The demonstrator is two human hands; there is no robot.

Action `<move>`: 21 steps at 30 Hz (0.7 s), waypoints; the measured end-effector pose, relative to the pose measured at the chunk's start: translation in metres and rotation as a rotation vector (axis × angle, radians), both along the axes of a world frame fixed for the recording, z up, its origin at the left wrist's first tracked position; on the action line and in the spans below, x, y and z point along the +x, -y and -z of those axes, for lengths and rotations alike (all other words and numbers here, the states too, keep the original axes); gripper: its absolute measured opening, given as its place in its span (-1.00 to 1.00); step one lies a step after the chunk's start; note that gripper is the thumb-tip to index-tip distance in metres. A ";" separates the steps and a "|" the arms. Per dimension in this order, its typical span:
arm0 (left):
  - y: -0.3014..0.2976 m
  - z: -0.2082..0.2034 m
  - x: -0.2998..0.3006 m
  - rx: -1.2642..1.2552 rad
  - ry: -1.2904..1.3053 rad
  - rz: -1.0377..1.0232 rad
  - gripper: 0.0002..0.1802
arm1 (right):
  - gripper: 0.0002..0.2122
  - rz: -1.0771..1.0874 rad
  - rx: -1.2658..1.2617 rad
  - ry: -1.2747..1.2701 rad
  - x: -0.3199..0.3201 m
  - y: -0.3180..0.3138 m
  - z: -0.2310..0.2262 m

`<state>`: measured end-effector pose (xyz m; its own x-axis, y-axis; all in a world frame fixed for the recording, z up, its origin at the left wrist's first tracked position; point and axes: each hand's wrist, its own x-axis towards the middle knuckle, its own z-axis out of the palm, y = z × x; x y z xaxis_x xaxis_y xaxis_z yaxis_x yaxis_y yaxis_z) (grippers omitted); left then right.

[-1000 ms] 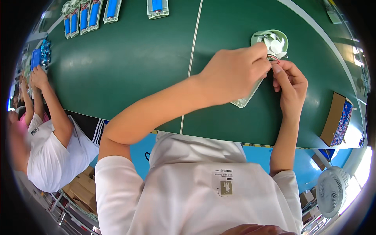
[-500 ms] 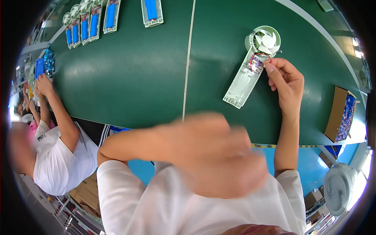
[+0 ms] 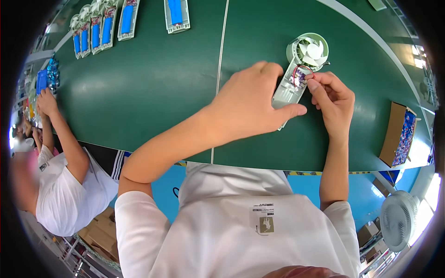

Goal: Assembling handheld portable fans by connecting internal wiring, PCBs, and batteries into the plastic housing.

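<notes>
A pale green handheld fan housing (image 3: 285, 96) lies open on the green table, its white fan blades (image 3: 311, 50) at the far end. Inside its handle sits a small circuit board (image 3: 298, 77), with a thin red wire (image 3: 303, 67) looping above it. Thumb and forefinger of my right hand (image 3: 334, 95) are pinched together on the red wire at the board's right edge. Across the handle's left side reaches my left hand (image 3: 252, 102), thumb spread from its fingers and lying over the lower handle. Its fingertips are partly hidden.
Several fan housings with blue batteries (image 3: 107, 30) stand in a row at the far left; another housing (image 3: 177, 16) lies nearer the middle. A cardboard box (image 3: 394, 134) of small blue-and-red parts is at the right. At the left, a co-worker's hand (image 3: 47, 103) is beside a blue tray (image 3: 41, 82).
My left hand has swept from in front of my chest up to the fan housing. The right hand keeps its pinch by the board.
</notes>
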<state>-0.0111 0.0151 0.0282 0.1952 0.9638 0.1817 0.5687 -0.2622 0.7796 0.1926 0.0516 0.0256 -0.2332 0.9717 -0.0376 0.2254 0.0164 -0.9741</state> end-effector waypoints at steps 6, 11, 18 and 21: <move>-0.002 0.006 0.004 -0.240 0.176 0.022 -0.59 | -0.90 0.017 0.149 0.080 -0.002 0.004 0.006; -0.003 0.000 0.003 -0.312 0.232 0.055 -0.68 | -0.89 -0.047 0.582 0.362 0.001 0.003 0.005; 0.001 0.009 0.005 -0.175 0.244 0.025 -0.70 | -0.91 -0.037 0.755 0.571 -0.007 0.012 -0.006; 0.002 0.014 0.007 -0.096 0.220 0.029 -0.69 | -0.91 -0.083 0.733 0.648 -0.009 0.013 -0.015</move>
